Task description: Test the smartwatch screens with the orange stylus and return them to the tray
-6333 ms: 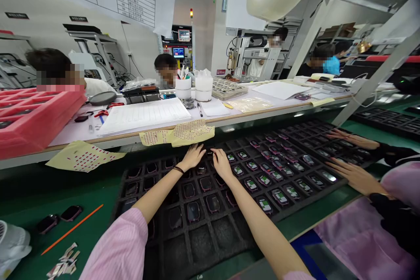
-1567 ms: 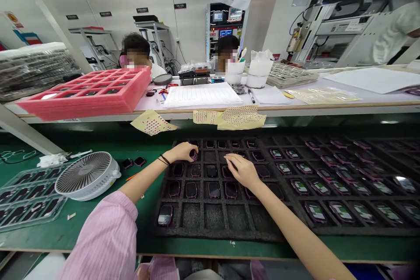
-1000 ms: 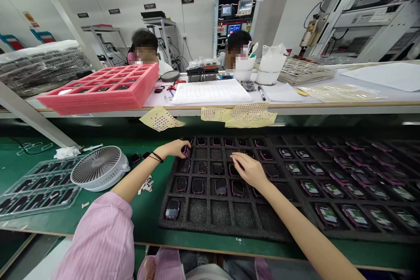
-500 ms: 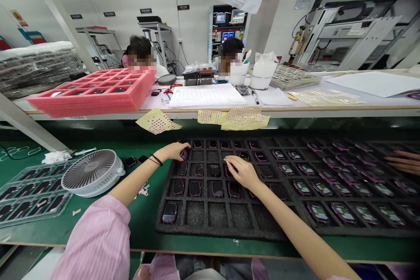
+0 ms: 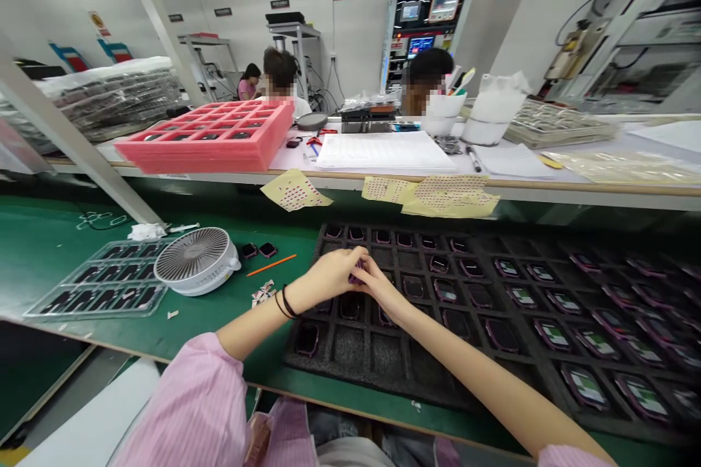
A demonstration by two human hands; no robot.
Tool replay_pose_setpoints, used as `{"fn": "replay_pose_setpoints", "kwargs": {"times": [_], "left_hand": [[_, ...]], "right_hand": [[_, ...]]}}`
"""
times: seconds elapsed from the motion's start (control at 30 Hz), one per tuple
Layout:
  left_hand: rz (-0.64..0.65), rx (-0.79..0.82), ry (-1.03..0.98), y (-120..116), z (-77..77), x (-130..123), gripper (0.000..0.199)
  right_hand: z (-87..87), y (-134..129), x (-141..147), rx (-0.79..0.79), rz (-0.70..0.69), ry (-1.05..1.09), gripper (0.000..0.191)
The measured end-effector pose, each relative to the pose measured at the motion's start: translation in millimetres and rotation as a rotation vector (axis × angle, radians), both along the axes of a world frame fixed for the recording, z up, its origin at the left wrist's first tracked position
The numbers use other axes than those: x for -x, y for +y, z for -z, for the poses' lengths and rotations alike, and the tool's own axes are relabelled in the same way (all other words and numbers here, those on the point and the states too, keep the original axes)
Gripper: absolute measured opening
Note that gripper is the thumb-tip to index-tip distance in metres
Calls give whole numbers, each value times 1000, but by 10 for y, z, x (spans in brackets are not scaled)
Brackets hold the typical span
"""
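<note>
My left hand (image 5: 332, 274) and my right hand (image 5: 382, 290) meet above the black foam tray (image 5: 350, 344). Between their closed fingertips is a purple-framed smartwatch (image 5: 357, 273), mostly hidden by the fingers. Around them, similar smartwatches lie in the tray's pockets, such as a dark-screened smartwatch (image 5: 307, 339) at the near left corner. Further right, several smartwatches have lit screens, one of them a smartwatch (image 5: 585, 385) near the front edge.
A white fan (image 5: 196, 263) stands left of the tray, beside a clear plastic tray (image 5: 109, 281) of dark parts. An orange stick (image 5: 271, 265) and paper scraps (image 5: 263, 293) lie on the green bench. Pink foam (image 5: 208, 139) rests on the shelf above; people sit beyond.
My left hand has lifted the smartwatch from the tray's far left part and brought it to my right hand. The view has turned left, and another person's hand has left the picture.
</note>
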State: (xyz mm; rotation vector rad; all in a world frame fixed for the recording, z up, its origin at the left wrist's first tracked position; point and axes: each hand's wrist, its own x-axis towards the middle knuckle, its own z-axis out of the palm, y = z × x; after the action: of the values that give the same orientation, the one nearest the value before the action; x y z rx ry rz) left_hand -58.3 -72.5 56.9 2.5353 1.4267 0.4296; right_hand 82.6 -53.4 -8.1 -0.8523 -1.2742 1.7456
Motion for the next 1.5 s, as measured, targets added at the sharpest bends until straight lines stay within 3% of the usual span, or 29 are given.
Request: {"fn": "replay_pose_setpoints", "kwargs": {"times": [0.1,0.17,0.27,0.3,0.37,0.43,0.53,0.67,0.8,0.93,1.07,1.27,1.5], "left_hand": [[-88,-44,75,-260,98,-142,53],[-118,-49,33,-378,123,-95,63],[-129,-7,-150,-504,91,250,75],[-164,1,-196,-545,87,430,72],[-344,-4,-200,-646,143,835,45],[-533,-12,-126,-779,315,1216,40],[-685,-20,-84,-990,742,1553,63],[-798,-91,-58,-1095,1271,1523,68],[-765,-215,-40,-914,1476,1293,58],[-728,-195,-84,-608,1445,1135,50],[-717,-135,-200,-411,1257,1129,41],[-687,-46,-84,-416,952,1344,21],[-650,-10,69,-368,903,1375,18]], "right_hand": [[16,-132,175,-53,42,-84,39],[10,-186,236,-41,44,-104,37],[-40,-218,251,114,-45,-73,39],[-58,-216,236,177,-78,-51,41],[-81,-200,182,276,-107,6,43],[-79,-179,117,345,-98,69,41],[-50,-160,51,402,-96,133,39],[-15,-163,51,395,-122,142,39],[3,-170,55,391,-123,155,37],[6,-180,30,402,-112,155,36],[-2,-195,20,393,-116,160,38],[17,-182,4,397,-150,178,41],[99,-161,-24,402,-177,190,41]]}}
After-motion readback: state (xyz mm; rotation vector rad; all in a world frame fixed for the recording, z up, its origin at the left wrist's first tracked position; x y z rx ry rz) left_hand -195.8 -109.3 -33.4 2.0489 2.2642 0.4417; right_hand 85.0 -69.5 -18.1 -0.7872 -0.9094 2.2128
